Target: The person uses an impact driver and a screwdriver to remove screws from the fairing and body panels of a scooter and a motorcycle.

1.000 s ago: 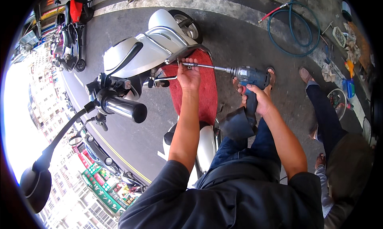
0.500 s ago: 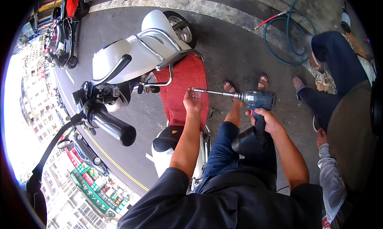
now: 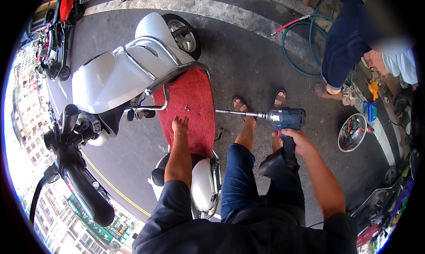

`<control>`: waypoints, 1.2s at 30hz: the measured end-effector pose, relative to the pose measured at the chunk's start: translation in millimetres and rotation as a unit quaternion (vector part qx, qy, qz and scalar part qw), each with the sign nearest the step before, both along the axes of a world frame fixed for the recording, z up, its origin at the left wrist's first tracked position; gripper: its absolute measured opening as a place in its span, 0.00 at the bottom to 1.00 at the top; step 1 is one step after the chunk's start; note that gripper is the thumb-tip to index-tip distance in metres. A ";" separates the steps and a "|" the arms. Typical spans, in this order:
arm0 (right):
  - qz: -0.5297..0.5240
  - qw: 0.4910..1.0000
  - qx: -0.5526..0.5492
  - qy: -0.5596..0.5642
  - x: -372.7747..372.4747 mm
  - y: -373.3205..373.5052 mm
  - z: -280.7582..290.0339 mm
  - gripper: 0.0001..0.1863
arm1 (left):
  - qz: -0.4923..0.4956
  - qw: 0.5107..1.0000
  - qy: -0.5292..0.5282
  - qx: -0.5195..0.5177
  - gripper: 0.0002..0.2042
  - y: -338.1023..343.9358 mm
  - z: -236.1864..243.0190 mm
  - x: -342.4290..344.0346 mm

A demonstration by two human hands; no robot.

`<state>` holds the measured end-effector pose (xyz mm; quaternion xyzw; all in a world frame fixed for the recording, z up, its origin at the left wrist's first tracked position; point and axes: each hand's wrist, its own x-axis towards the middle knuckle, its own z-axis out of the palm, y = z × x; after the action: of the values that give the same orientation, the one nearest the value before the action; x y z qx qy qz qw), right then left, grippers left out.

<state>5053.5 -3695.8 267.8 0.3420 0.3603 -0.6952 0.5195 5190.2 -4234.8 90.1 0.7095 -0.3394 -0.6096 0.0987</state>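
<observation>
- Single head view, from the left of two side-by-side cameras.
- Faces steeply down, past the wearer's dark shirt [image 3: 248, 238], toward left hand [image 3: 180, 124] and right hand [image 3: 297, 141].
- Wide fisheye, near both forearms [image 3: 325, 183], reaching to distant buildings [image 3: 30, 88].

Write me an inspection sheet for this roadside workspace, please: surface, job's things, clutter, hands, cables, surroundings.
Surface: red, rough-textured mat on a glossy white scooter.
Job's things: blue-and-black, pistol-shaped power tool with long silver rod; tiny shiny pieces on the mat, too small to identify.
Clutter: round metal bowl of mixed items and blue plastic bottle, both on the ground.
Hands: left hand open over the mat, near the pieces; right hand gripping the power tool.
Cables: teal looped hose, red-ended.
Surroundings: person in dark trousers nearby; parked motorbikes.
</observation>
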 end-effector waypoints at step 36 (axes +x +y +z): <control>0.395 0.891 -0.152 0.165 -80.2 -24.1 182.9 0.23 | -0.299 0.930 0.197 0.082 0.13 433.5 343.4 133.3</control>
<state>4973.3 -3719.9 450.7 -0.0314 0.4359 -0.5254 0.7300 5323.5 -3801.2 433.5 0.4462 -0.4585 -0.7641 -0.0823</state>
